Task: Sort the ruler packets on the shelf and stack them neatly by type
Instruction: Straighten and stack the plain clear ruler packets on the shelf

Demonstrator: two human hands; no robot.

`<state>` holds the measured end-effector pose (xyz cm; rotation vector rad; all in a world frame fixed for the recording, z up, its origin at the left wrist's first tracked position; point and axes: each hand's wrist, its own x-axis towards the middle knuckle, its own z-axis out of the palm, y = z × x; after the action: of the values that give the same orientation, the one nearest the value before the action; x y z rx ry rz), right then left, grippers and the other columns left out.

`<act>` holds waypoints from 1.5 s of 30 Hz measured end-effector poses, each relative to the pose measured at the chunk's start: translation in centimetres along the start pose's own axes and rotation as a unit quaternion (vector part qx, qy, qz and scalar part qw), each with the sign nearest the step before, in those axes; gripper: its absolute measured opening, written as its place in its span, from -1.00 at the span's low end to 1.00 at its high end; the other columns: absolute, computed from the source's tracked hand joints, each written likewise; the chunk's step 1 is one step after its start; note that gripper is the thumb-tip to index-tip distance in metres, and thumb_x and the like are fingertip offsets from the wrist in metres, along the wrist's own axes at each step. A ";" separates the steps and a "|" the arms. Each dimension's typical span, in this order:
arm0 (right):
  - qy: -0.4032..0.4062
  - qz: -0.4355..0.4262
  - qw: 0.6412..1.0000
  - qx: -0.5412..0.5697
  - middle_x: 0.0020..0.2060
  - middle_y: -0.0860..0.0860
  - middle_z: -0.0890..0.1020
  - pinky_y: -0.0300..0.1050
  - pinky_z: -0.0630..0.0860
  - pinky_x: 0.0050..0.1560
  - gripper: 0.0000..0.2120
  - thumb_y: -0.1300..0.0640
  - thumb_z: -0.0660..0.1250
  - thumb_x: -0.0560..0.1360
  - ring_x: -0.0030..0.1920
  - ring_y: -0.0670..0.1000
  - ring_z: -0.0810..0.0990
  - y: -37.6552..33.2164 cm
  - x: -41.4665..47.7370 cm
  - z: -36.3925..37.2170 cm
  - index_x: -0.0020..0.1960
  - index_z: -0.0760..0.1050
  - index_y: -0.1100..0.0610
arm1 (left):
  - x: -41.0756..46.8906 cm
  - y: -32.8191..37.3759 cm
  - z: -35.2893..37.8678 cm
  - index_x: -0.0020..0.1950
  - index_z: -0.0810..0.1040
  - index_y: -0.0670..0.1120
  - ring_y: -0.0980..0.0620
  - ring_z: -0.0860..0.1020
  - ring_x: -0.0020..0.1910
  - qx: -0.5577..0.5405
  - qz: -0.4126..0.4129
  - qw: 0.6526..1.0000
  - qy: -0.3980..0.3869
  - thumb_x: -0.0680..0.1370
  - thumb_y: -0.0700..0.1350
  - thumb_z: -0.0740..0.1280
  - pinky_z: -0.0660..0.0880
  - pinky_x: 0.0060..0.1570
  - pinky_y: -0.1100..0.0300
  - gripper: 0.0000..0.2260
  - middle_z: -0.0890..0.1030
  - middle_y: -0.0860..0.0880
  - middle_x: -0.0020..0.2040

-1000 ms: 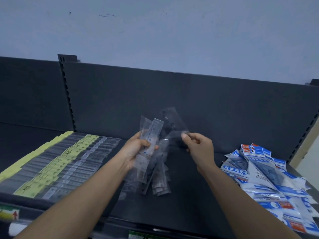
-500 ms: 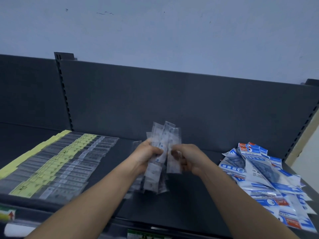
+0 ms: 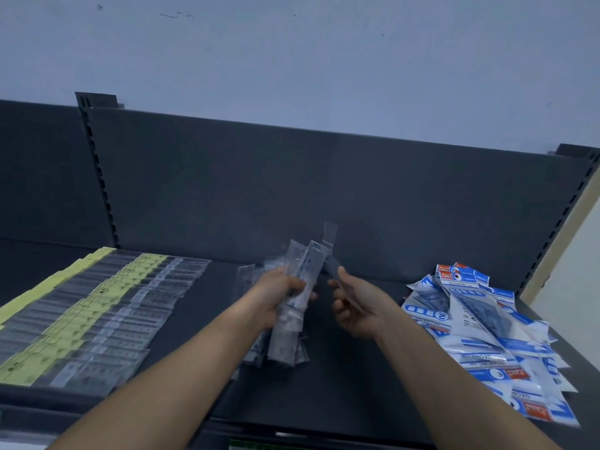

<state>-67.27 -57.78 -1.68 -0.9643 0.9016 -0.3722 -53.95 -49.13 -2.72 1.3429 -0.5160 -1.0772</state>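
Ruler packets (image 3: 286, 332), slim clear plastic, bunched in left hand (image 3: 272, 298).

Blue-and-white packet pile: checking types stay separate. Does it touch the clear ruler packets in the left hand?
Apart. The head view shows bare shelf between the blue-and-white packet pile and the clear ruler packets gripped in the left hand.
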 end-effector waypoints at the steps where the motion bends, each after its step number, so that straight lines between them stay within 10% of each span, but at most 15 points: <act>1: 0.003 -0.001 1.000 0.024 -0.60 -0.04 0.48 -0.32 0.29 -0.64 -0.71 -0.07 0.20 0.61 -0.60 -0.09 0.47 -0.1 -0.1 -0.1 -0.11 0.46 0.14 | 0.2 0.0 0.0 0.22 0.49 -0.17 -0.04 0.63 -0.27 -0.005 -0.002 1.000 0.003 0.57 -0.35 0.20 0.55 -0.41 0.18 -0.74 0.65 -0.19 -0.15; 9: -0.004 -0.016 0.983 0.184 -0.40 0.04 0.68 -0.35 0.44 -0.57 -0.74 0.21 0.07 0.61 -0.51 -0.03 0.62 -0.3 0.2 -1.0 -0.03 0.52 0.25 | 0.3 0.1 0.4 0.20 0.47 -0.18 -0.10 0.64 -0.28 0.022 -0.005 1.000 0.007 0.58 -0.34 0.18 0.54 -0.44 0.18 -0.77 0.65 -0.25 -0.16; 18: 0.025 -0.031 0.998 0.053 -0.52 0.07 0.60 -0.28 0.44 -0.58 -0.61 -0.08 0.14 0.63 -0.53 0.05 0.61 0.5 0.7 0.0 -0.14 0.49 0.21 | 0.2 0.3 1.5 0.14 0.54 -0.23 -0.04 0.61 -0.36 0.038 0.024 0.999 -0.016 0.58 -0.26 0.28 0.54 -0.38 0.17 -0.84 0.63 -0.19 -0.21; 27: 0.112 -0.095 0.989 0.013 -0.33 0.17 0.65 -0.12 0.50 -0.37 -0.69 0.07 0.13 0.66 -0.42 0.08 0.59 0.5 1.0 -0.6 0.11 0.47 0.31 | 0.8 0.1 1.5 0.07 0.55 -0.22 -0.04 0.63 -0.35 0.045 0.042 0.998 0.027 0.55 -0.35 0.26 0.55 -0.40 0.17 -0.85 0.64 -0.20 -0.22; 37: 0.120 -0.074 0.980 -0.139 -0.29 0.23 0.57 -0.11 0.52 -0.47 -0.88 0.39 0.16 0.55 -0.39 0.14 0.55 0.7 1.7 -0.8 -0.08 0.46 0.30 | 0.7 0.8 0.8 0.08 0.57 -0.23 -0.02 0.61 -0.38 -0.040 0.050 0.998 0.019 0.45 -0.37 0.41 0.54 -0.42 0.18 -0.78 0.65 -0.13 -0.23; 41: 0.183 -0.151 0.902 -0.360 -0.04 0.13 0.59 -0.07 0.49 -0.13 -0.90 0.24 0.27 0.50 -0.07 0.15 0.60 1.8 2.7 -1.4 0.00 0.48 0.19 | 0.5 0.6 0.6 0.09 0.56 -0.22 -0.01 0.62 -0.39 -0.035 0.036 0.999 0.010 0.44 -0.37 0.42 0.52 -0.45 0.20 -0.76 0.65 -0.13 -0.22; 45: 0.232 -0.211 0.724 -0.614 0.26 0.13 0.46 -0.03 0.39 0.17 -0.49 0.03 0.34 0.50 0.28 0.16 0.41 2.2 2.3 -1.7 0.35 0.27 0.18 | 0.2 0.6 0.4 0.10 0.57 -0.21 0.01 0.61 -0.44 -0.005 0.015 1.000 0.014 0.45 -0.32 0.44 0.50 -0.50 0.21 -0.76 0.65 -0.13 -0.25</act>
<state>-67.48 -58.98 -5.13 -2.4235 1.4115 -0.3872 -53.98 -49.61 -2.16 1.3363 -0.5084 -1.0329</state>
